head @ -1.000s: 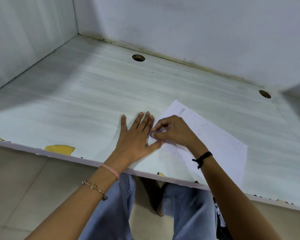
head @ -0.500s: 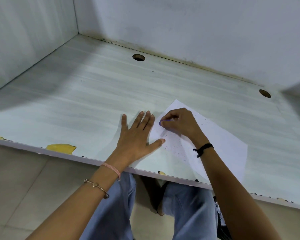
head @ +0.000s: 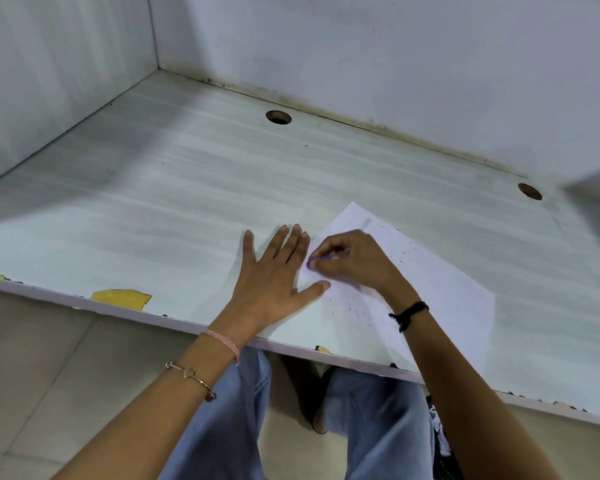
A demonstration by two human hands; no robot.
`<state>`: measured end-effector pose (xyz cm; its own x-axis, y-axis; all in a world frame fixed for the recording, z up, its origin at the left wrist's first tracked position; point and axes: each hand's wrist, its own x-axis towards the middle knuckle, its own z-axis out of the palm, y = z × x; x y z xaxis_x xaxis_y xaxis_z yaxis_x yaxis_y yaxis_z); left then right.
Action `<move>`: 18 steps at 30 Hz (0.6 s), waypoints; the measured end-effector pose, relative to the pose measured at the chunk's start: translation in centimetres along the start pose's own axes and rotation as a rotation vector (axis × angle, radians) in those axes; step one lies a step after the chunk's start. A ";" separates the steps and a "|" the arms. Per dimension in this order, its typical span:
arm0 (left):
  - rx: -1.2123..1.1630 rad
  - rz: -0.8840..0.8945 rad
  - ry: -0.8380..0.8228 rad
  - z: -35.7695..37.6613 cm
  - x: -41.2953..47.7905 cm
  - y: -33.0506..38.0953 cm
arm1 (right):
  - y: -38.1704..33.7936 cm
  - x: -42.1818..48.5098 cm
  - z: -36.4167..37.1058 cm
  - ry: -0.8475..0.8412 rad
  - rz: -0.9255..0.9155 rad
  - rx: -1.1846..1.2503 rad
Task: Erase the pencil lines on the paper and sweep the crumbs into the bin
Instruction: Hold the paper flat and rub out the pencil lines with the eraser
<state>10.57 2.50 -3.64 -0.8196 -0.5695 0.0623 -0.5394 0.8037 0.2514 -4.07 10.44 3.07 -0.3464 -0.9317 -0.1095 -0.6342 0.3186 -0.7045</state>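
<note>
At the desk's (head: pixel 187 202) near edge, 5 o'clock of centre, the paper (head: pixel 437 292) lies flat: thin, light, likely to slide or crease. Left hand (head: pixel 274 282), fingers flat and thumb spread, pins its 9 o'clock edge. Right hand (head: pixel 354 263) pinches what looks like a purple eraser (head: pixel 316 260). Best to keep the paper pinned beside the rubbing.

Open desk (head: pixel 136 209) stretches toward ten o'clock of the left hand (head: pixel 274 282). Back wall (head: pixel 361 46) blocks at twelve, side wall (head: pixel 49 81) at nine.

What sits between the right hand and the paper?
A purple eraser, pinched in the right hand and held against the paper, seen in the head view.
</note>
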 end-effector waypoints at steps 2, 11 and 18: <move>0.003 0.001 -0.006 -0.1 0.0 0.0 | 0.8 1.1 -1.2 0.163 0.052 0.010; 0.005 0.002 0.002 0.0 0.0 -0.1 | 1.1 1.1 -0.5 0.175 0.013 0.011; -0.018 0.000 0.015 0.2 0.1 -0.1 | 0.0 0.4 0.1 0.015 0.024 0.010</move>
<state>10.54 2.39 -3.86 -0.8167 -0.5719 0.0770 -0.5354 0.8008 0.2686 -4.18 10.06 2.96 -0.3719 -0.9211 -0.1153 -0.6190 0.3386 -0.7086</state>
